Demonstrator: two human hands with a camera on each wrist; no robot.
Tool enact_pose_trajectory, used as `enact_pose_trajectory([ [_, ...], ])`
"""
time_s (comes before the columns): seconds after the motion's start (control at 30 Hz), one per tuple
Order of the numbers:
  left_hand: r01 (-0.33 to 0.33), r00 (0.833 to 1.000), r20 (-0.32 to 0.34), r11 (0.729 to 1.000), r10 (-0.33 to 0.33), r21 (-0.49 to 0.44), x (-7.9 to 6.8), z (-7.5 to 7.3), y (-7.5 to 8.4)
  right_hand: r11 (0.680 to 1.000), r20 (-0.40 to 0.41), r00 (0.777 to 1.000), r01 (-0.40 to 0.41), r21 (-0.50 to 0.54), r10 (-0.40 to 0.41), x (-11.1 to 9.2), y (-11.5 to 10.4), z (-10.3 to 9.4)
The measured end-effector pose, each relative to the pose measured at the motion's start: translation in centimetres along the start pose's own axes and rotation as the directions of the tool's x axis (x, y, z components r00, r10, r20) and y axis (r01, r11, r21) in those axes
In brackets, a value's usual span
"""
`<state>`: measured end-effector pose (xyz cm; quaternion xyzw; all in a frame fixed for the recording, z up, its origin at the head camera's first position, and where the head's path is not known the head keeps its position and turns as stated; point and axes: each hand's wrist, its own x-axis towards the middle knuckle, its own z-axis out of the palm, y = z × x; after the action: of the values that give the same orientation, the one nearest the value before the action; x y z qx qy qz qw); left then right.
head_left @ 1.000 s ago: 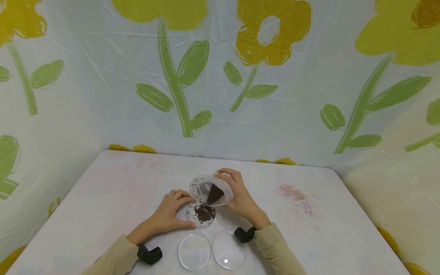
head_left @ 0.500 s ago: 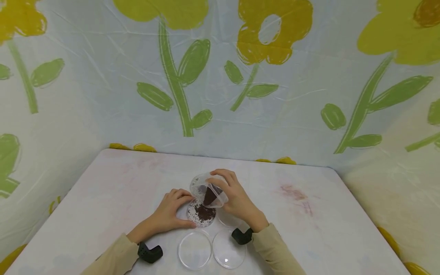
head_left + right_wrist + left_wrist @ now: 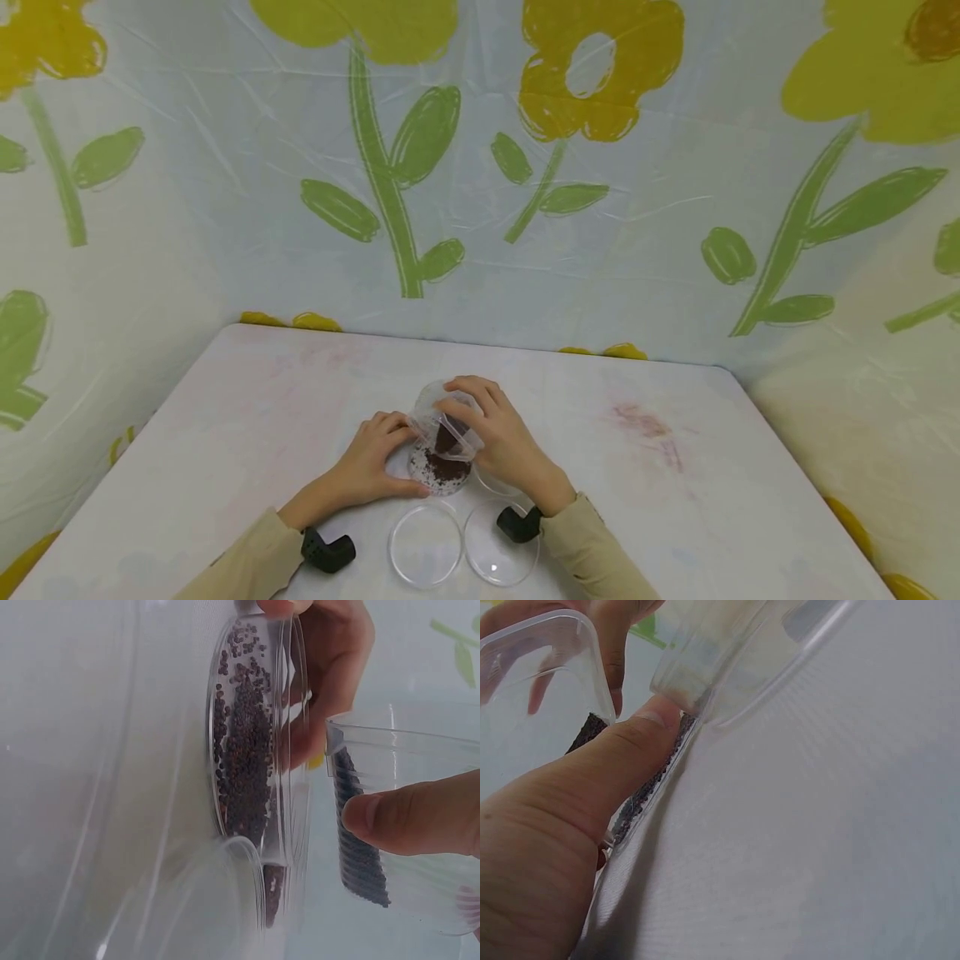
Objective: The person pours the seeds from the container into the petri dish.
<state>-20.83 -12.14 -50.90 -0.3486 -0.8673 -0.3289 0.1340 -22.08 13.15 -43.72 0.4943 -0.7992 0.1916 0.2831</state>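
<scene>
My left hand [image 3: 367, 467] holds a clear round petri dish [image 3: 420, 477] by its side, thumb at the near edge and fingers at the far edge. Small dark seed-like grains lie scattered and heaped in that dish, thickest toward its middle. In my right hand [image 3: 513, 442] is a clear plastic tub [image 3: 420, 742], tipped on its side with its mouth toward the dish. Dark grains [image 3: 360, 847] are banked along the tub's lower wall, beside the thumb in the right wrist view. The tub hides the far part of the dish.
Behind the held dish stands another petri dish [image 3: 429, 394], partly covered by the tub. Two clear dishes, one left [image 3: 425, 546] and one right [image 3: 501, 554], sit at the near side. Another clear dish [image 3: 495, 483] lies partly under the right hand.
My right hand has shifted left with the tub, which now overlaps more of the held dish and is turned further over. The left hand keeps its place on the dish.
</scene>
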Motion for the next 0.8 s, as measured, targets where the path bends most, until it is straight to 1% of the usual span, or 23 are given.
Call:
enact_pose_trajectory([
  [0.43,0.015,1.000,0.019,1.000,-0.015,-0.004,0.05,-0.04,0.04,0.999,-0.010,1.000,0.016,-0.038,-0.016,0.30,-0.42,0.09],
  [0.53,0.016,1.000,0.016,1.000,-0.016,-0.006,0.03,-0.05,0.02,1.000,-0.016,1.000,0.015,-0.020,-0.016,0.30,-0.36,0.09],
  [0.67,0.021,1.000,0.021,1.000,-0.021,-0.009,0.03,-0.09,0.04,1.000,-0.027,1.000,-0.006,0.017,0.007,0.19,-0.17,-0.04],
  [0.8,0.018,1.000,0.015,1.000,-0.018,-0.004,0.03,-0.20,0.20,0.999,-0.031,0.999,-0.025,0.031,0.026,0.05,0.08,-0.16],
])
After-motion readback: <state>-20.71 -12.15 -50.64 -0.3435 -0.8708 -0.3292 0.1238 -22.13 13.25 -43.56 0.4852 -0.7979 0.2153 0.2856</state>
